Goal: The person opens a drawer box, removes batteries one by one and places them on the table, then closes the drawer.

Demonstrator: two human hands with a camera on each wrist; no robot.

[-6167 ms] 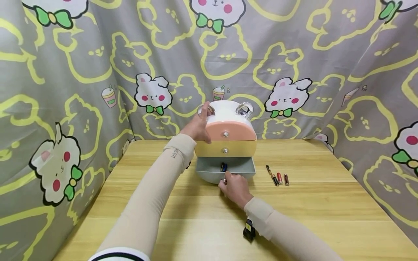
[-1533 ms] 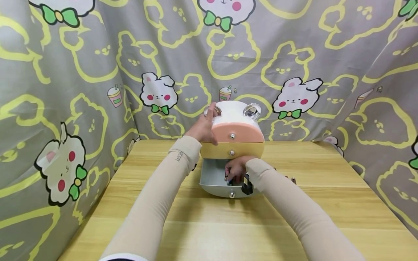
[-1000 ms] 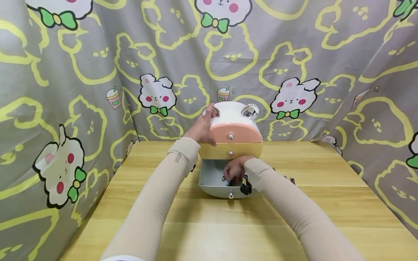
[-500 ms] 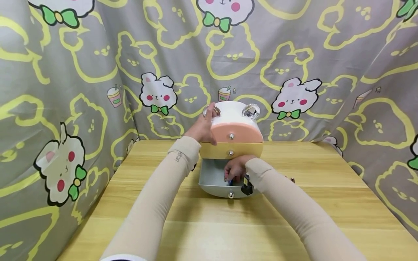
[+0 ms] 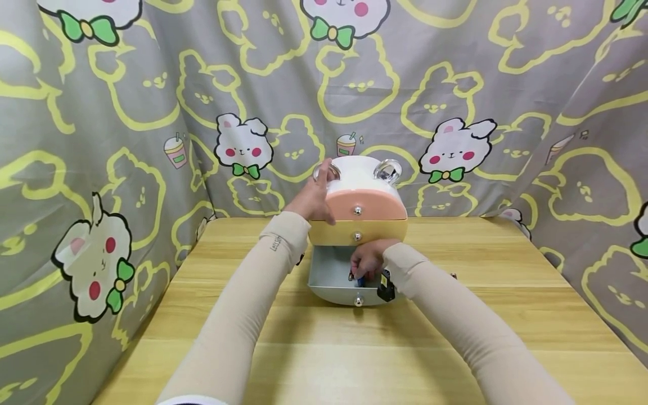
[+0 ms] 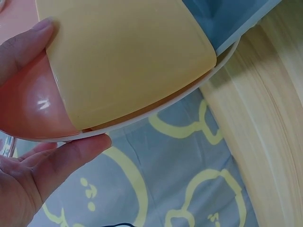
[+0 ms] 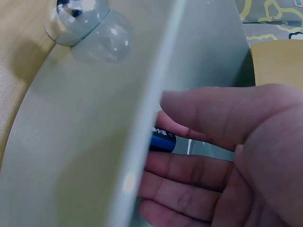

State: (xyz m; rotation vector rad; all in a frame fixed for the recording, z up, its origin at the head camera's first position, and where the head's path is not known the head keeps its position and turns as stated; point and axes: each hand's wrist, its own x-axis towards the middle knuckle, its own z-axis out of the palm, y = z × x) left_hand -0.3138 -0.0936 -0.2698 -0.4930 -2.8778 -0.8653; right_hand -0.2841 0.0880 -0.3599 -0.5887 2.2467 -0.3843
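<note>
A small desktop drawer cabinet (image 5: 361,171) stands on the table, with a white top and silver ring ears. My left hand (image 5: 315,199) grips its left side, one digit on the front and the others along the side. The grey bottom drawer (image 5: 326,270) is pulled out. Inside it my right hand (image 5: 369,259) has curled fingers, and a copper-ended battery (image 5: 351,276) shows at the fingertips. A blue battery (image 7: 162,140) lies close by in the drawer, seen between the fingers. The drawer's front wall hides the fingertips in the right wrist view.
Above sit a shut orange drawer (image 5: 374,202) and a yellow drawer (image 5: 385,229), each with a silver knob. Beyond the right sleeve, one battery end (image 5: 453,276) shows on the wooden table (image 5: 324,349). A patterned curtain (image 5: 283,73) surrounds the table.
Since the oldest frame the bottom drawer has come further out, and my right hand went from its knob into it. Lately that hand has shifted only slightly; my left hand keeps its place.
</note>
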